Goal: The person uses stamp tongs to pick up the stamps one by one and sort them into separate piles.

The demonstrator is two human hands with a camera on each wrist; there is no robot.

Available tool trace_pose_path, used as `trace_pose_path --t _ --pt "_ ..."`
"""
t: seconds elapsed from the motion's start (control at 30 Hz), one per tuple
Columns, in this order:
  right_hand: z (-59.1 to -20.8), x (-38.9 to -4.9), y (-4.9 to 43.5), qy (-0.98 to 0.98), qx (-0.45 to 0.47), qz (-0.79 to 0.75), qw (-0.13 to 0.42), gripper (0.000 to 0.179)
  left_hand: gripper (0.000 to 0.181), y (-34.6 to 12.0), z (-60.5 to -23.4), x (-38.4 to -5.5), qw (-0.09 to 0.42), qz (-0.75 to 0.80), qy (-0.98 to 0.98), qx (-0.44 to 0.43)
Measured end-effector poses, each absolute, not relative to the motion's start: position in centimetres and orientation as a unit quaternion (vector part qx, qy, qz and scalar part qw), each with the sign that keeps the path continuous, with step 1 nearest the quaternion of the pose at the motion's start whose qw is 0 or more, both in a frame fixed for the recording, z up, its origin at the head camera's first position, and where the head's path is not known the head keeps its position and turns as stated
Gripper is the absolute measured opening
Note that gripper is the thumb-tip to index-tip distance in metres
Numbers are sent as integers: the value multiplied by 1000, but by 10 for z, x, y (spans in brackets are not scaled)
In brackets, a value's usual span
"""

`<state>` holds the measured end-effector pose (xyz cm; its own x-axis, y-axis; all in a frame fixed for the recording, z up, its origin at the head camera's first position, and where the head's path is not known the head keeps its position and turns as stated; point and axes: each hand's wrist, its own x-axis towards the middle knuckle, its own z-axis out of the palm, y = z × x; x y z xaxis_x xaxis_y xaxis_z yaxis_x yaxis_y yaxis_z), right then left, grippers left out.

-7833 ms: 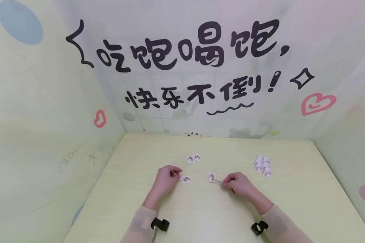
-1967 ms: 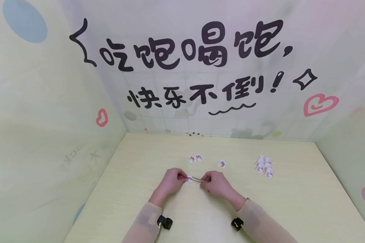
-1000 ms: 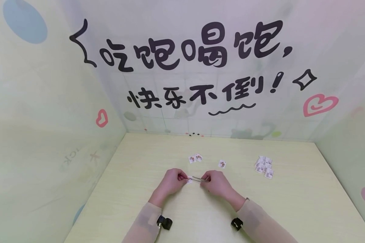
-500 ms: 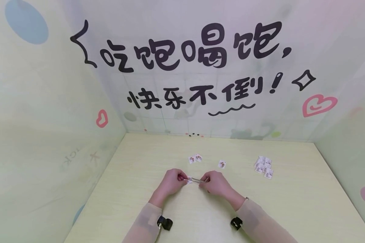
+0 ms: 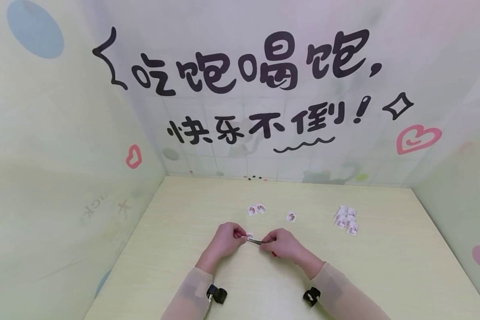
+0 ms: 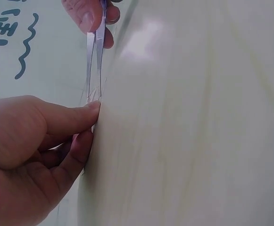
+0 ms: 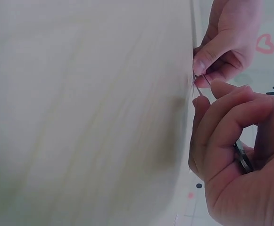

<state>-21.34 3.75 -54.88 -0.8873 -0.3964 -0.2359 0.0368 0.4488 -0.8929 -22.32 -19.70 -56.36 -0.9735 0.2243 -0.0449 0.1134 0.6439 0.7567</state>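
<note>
In the head view my left hand (image 5: 226, 238) pinches the left edge of a small white printed square (image 5: 250, 234), low over the table. Metal tweezers (image 5: 254, 242) are held in my right hand (image 5: 285, 245), their tips reaching the square beside my left fingertips. The left wrist view shows the two arms of the tweezers (image 6: 99, 61) slightly apart, their tips by my left thumb (image 6: 87, 113). A crinkled, clear edge shows there. In the right wrist view my right fingers (image 7: 221, 108) cover most of the tweezers. Whether the tips grip the square, I cannot tell.
Two similar squares (image 5: 256, 209) lie together farther back on the table (image 5: 200, 200). A single one (image 5: 291, 216) lies to their right. Toward the right side, several pale squares (image 5: 346, 220) form an overlapping group. Printed cloth walls (image 5: 264, 164) enclose the back and sides.
A square by the right hand earlier now lies farther back. The right hand has brought the tweezers left to the square in the left hand. Most recently the tips shifted slightly toward the square's near edge.
</note>
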Motion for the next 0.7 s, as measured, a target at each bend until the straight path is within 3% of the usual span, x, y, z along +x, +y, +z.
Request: trace_pose_path --t 0.4,0.7 --pt "-545 -216 35 891 -126 -422 107 10 9 -198 -566 -224 58 405 908 95" --pt "-540 -215 31 877 -135 -436 150 8 10 -197 -566 -225 60 413 904 94"
